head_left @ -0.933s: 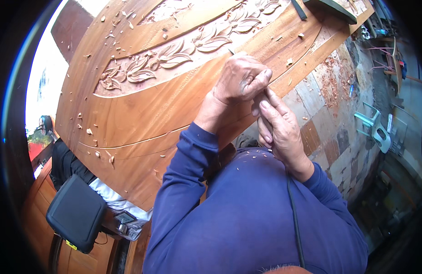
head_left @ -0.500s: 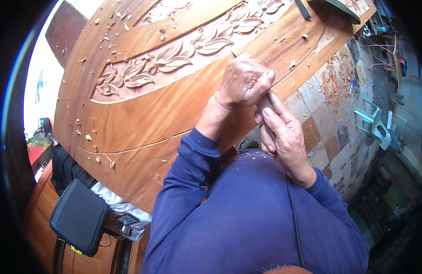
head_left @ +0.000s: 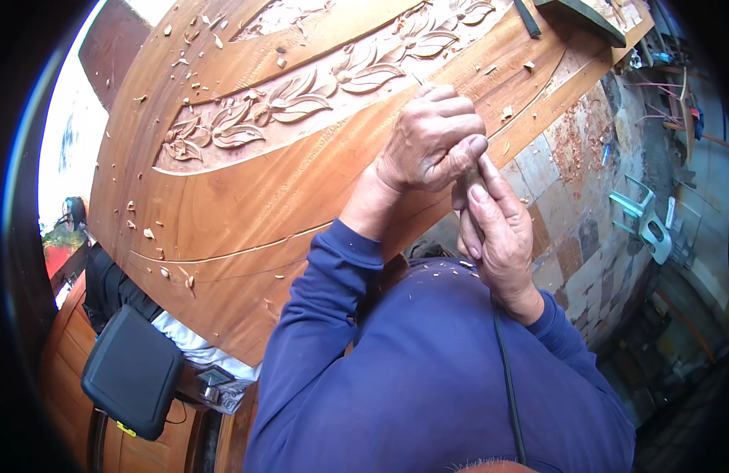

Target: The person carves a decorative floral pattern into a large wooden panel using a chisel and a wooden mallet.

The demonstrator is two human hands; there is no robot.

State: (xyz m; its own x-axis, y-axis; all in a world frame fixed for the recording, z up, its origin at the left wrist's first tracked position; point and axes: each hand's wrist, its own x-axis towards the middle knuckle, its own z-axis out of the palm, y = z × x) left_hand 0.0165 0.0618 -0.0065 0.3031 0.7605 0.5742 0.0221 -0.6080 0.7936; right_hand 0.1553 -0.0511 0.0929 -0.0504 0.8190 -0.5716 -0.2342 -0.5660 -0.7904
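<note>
A large curved wooden panel [head_left: 246, 189] with a carved band of leaves and flowers [head_left: 301, 98] lies in front of me. My left hand [head_left: 431, 142] is closed in a fist around a thin carving chisel, whose metal tip [head_left: 417, 79] touches the wood beside the carved band. Just below, my right hand [head_left: 494, 229] wraps the tool's handle, mostly hidden by the fingers. Both arms wear blue sleeves.
Wood chips [head_left: 155, 236] are scattered over the panel. Dark tools [head_left: 577, 17] lie at the panel's far right end. A black pad [head_left: 132, 370] sits at lower left. A tiled floor [head_left: 585, 173] with reddish dust and a pale green stool [head_left: 644, 217] lie on the right.
Both hands stay clasped on the chisel at the same spot by the carved band. The view has shifted slightly; nothing else has visibly moved.
</note>
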